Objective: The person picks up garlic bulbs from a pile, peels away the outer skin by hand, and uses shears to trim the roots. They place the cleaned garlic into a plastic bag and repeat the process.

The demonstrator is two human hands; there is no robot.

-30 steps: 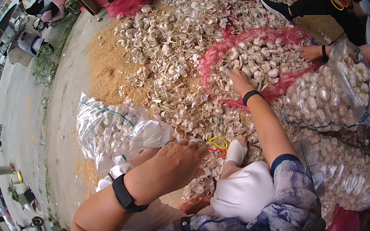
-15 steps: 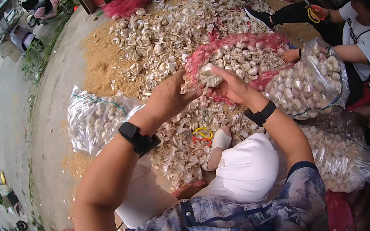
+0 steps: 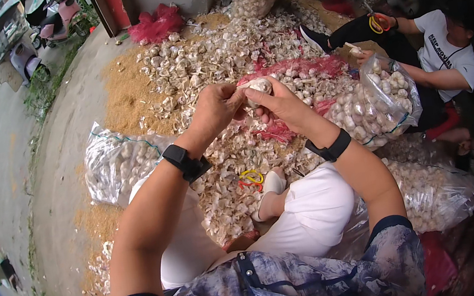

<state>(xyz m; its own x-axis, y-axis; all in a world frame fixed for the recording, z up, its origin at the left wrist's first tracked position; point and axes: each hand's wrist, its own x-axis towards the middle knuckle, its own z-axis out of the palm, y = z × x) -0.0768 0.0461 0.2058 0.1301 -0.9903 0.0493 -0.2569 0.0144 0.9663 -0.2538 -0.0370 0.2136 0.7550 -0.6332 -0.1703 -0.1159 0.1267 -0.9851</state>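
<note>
A whitish garlic bulb [image 3: 262, 86] is held up in front of me, above a heap of garlic skins. My right hand [image 3: 282, 106] is closed round it, the thumb lying across its near side. From the left, my left hand [image 3: 219, 111] meets the bulb with thumb and fingers pinched at its edge. Behind the hands lies an open red mesh bag [image 3: 325, 66] with more garlic bulbs, partly covered by my right hand. Scissors with yellow and orange handles [image 3: 251, 177] rest on the skins [image 3: 226, 203] near my foot; their blades cannot be made out.
Clear plastic bags of garlic stand at my left [image 3: 125, 162], at my right [image 3: 371, 100] and lower right [image 3: 434, 191]. A seated co-worker [image 3: 446, 51] holds yellow-handled scissors [image 3: 377, 23] and a pale piece. Red netting [image 3: 156, 24] lies at the back.
My left hand has moved in and closed its fingers at the bulb, which sits higher between both hands. The co-worker's lower hand has come up from the mesh bag with a pale piece.
</note>
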